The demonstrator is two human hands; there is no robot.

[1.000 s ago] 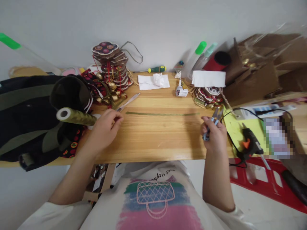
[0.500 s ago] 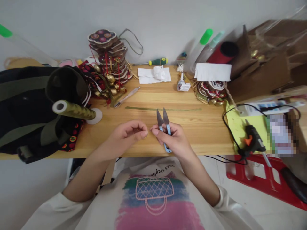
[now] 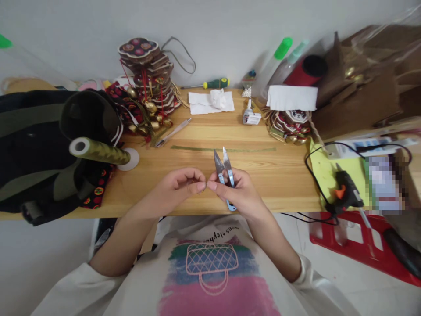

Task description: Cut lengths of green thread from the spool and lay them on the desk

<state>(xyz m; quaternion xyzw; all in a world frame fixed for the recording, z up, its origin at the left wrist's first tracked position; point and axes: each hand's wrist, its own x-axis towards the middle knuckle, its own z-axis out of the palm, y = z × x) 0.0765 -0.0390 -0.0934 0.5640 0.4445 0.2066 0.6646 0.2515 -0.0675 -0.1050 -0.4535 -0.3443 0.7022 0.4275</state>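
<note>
Near the front of the wooden table, my left hand is closed, its thumb and index finger pinching something too small to make out. My right hand is wrapped round blue-handled thread snips, whose two blades point away from me and stand apart. The fingertips of both hands meet, or nearly meet, left of the snips. Beyond the hands a thin green strip lies flat across the table.
At the left are a ribbon roll, dark fabric and stacked ornaments with bells. A pen, white tissue, screwdriver and small bottle lie further back. A glue gun is at the right.
My left hand has moved slightly right, and its fingertips have closed the small gap to my right fingertips. The snips have turned a little, with their blades still apart.
</note>
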